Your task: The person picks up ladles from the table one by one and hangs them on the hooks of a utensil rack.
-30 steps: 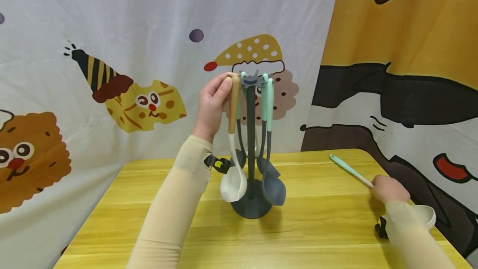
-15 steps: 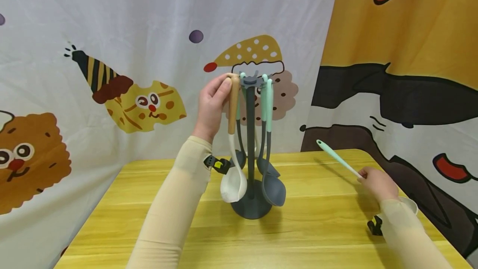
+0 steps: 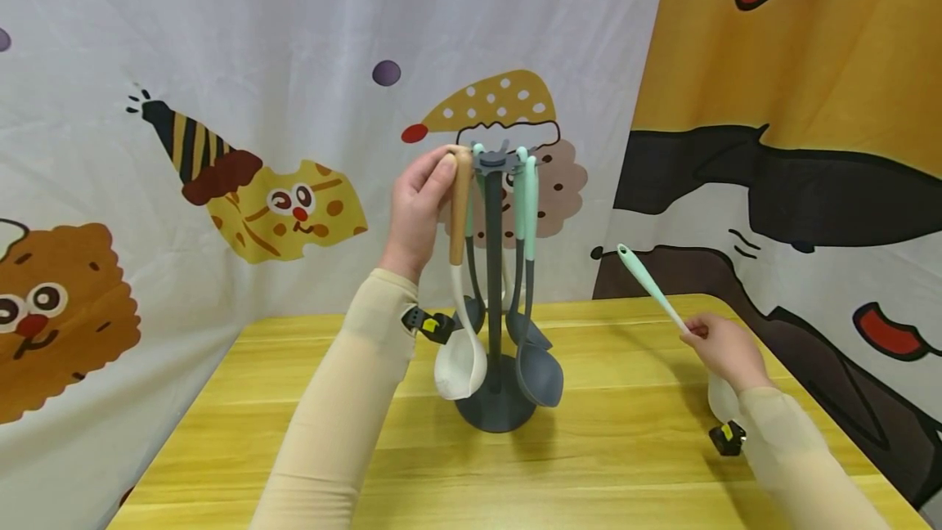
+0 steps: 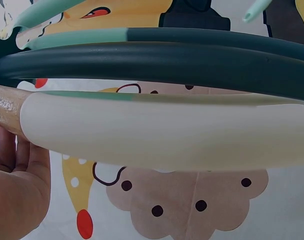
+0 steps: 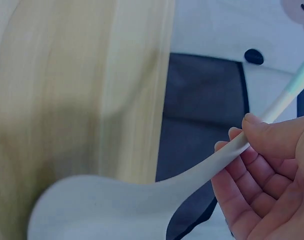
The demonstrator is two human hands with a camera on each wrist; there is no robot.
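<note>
At the top of a dark grey utensil stand (image 3: pixel 495 301), my left hand (image 3: pixel 415 207) pinches the wooden handle of a white ladle (image 3: pixel 460 365) that hangs upright on the stand's left side. The left wrist view shows this ladle's white neck close up, with the fingers at the wooden part. My right hand (image 3: pixel 728 350), over the table's right side, grips a second ladle (image 5: pixel 102 207) by its white neck between thumb and fingers. Its mint handle (image 3: pixel 648 278) tilts up and to the left. In the head view the hand and wrist partly cover its white bowl.
Several more utensils hang round the stand, among them a grey ladle (image 3: pixel 540 375) with a mint handle at the front right. The stand's round base sits mid-table on a yellow wood-grain table (image 3: pixel 294 432). A printed curtain (image 3: pixel 294 39) hangs behind.
My right hand has moved left and a little up, raising the mint-handled ladle from low over the table's right edge, its handle tip now higher. My left hand has stayed put on the wooden handle.
</note>
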